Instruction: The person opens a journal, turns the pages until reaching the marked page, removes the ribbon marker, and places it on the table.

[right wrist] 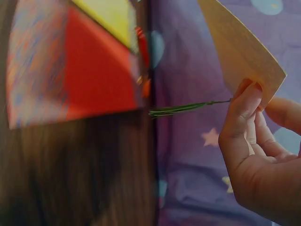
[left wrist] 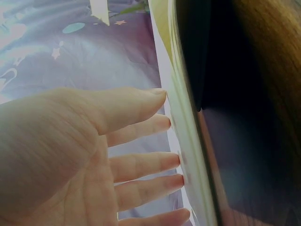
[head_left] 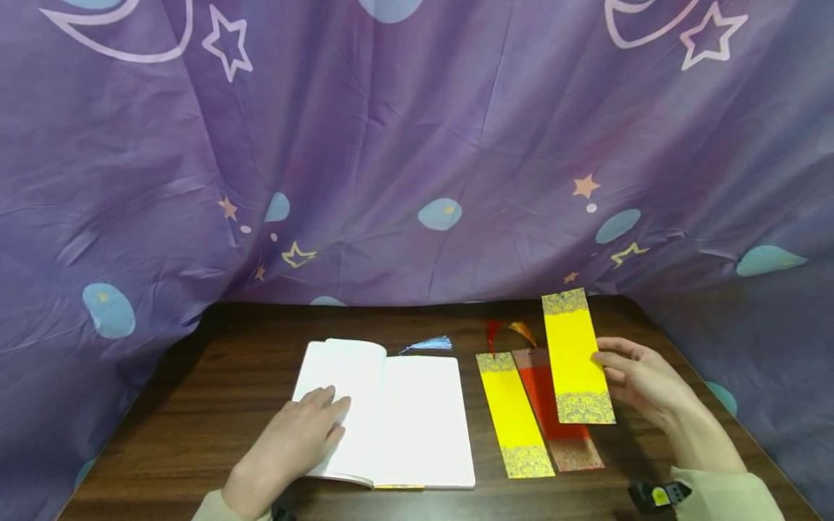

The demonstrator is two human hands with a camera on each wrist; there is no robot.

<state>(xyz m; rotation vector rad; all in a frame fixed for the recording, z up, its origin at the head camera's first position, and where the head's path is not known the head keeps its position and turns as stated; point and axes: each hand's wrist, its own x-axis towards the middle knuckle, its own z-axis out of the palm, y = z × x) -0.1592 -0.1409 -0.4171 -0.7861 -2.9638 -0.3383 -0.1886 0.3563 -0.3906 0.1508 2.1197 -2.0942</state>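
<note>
An open notebook [head_left: 426,420] with blank white pages lies on the table. My left hand [head_left: 293,438] rests on its left page, fingers straight and spread; the left wrist view shows the fingertips at the paper. My right hand [head_left: 648,380] pinches a yellow bookmark [head_left: 573,354] by its edge, between thumb and fingers, raised over the table's right side. From this bookmark a green tassel [right wrist: 183,109] hangs, seen in the right wrist view. Below it lies a red bookmark [head_left: 542,391], partly covered in the head view, beside another yellow bookmark [head_left: 515,416].
A blue tassel [head_left: 430,344] sticks out past the notebook's top edge, and a thin yellow strip [head_left: 399,486] shows at its bottom edge. Red [head_left: 491,334] and orange tassels [head_left: 523,333] lie above the bookmarks. Behind the wooden table [head_left: 228,376] hangs a purple curtain [head_left: 365,159].
</note>
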